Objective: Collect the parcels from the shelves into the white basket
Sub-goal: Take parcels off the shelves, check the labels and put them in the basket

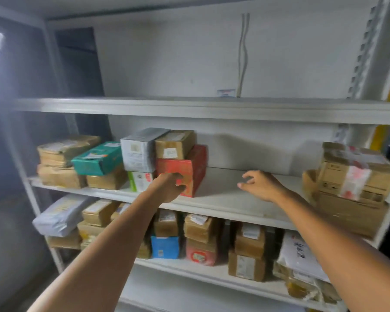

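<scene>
A red box [189, 167] stands on the middle shelf [223, 199], with a small brown box [175, 144] and a grey box [140, 149] stacked on and beside it. My left hand [168, 188] is stretched out to the red box's front face, its fingers loosely bent against the lower front; no firm grip shows. My right hand [260, 185] hovers over the bare stretch of the shelf to the right of the red box, fingers relaxed and holding nothing. The white basket is out of view.
More parcels fill the shelf's left end, among them a teal box [97, 158], and taped brown cartons [351, 183] stand at its right end. The shelf below [189, 269] holds several brown, blue and red parcels. The top shelf [189, 106] is nearly bare.
</scene>
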Demonstrator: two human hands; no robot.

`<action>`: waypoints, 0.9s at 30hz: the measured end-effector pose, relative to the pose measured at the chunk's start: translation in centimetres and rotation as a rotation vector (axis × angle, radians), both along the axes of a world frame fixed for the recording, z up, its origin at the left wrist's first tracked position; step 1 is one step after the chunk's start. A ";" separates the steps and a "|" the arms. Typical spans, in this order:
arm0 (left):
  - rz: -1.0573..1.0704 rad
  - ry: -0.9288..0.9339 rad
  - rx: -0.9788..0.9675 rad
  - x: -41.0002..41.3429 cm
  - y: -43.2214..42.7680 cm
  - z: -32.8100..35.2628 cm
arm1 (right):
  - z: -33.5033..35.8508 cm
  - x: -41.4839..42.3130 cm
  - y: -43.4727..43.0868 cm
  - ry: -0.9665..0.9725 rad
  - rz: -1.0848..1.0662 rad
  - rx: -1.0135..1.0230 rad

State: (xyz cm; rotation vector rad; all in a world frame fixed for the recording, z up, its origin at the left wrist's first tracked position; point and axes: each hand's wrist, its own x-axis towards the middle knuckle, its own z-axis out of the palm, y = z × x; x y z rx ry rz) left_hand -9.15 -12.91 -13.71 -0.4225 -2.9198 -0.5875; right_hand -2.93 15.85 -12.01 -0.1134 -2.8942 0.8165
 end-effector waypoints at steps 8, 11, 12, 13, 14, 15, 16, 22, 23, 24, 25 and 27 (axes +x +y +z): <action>0.091 0.051 0.116 -8.0 -5.5 1.0 | 0.4 -10.8 -9.3 0.128 0.048 -0.179; 0.114 0.099 0.244 -10.1 -5.7 1.0 | 0.8 -13.7 -11.4 0.191 0.031 -0.238; 0.119 0.111 0.268 -10.7 -5.6 1.0 | 1.0 -14.6 -12.0 0.213 0.020 -0.261; 0.127 0.118 0.295 -11.4 -5.4 0.9 | 1.2 -15.4 -12.5 0.232 0.010 -0.285; 0.139 0.116 0.326 -11.9 -5.3 1.0 | 1.4 -16.2 -13.0 0.246 0.001 -0.310; 0.151 0.111 0.358 -12.4 -5.0 1.1 | 1.6 -17.0 -13.4 0.256 -0.006 -0.341; 0.159 0.104 0.390 -12.8 -4.8 1.3 | 1.9 -17.9 -13.9 0.262 -0.008 -0.385; 0.149 0.088 0.542 -14.2 -4.1 1.6 | 2.4 -22.0 -16.2 0.182 -0.008 -0.616; 0.141 0.090 0.550 -14.3 -4.1 1.6 | 2.3 -22.5 -16.5 0.176 -0.015 -0.657; 0.132 0.089 0.556 -14.4 -4.2 1.7 | 2.2 -22.8 -16.5 0.175 -0.020 -0.696; 0.121 0.084 0.567 -14.5 -4.4 1.8 | 2.2 -23.0 -16.6 0.176 -0.025 -0.727; 0.098 0.058 0.607 -14.5 -4.4 2.0 | 2.2 -22.9 -16.3 0.182 -0.012 -0.752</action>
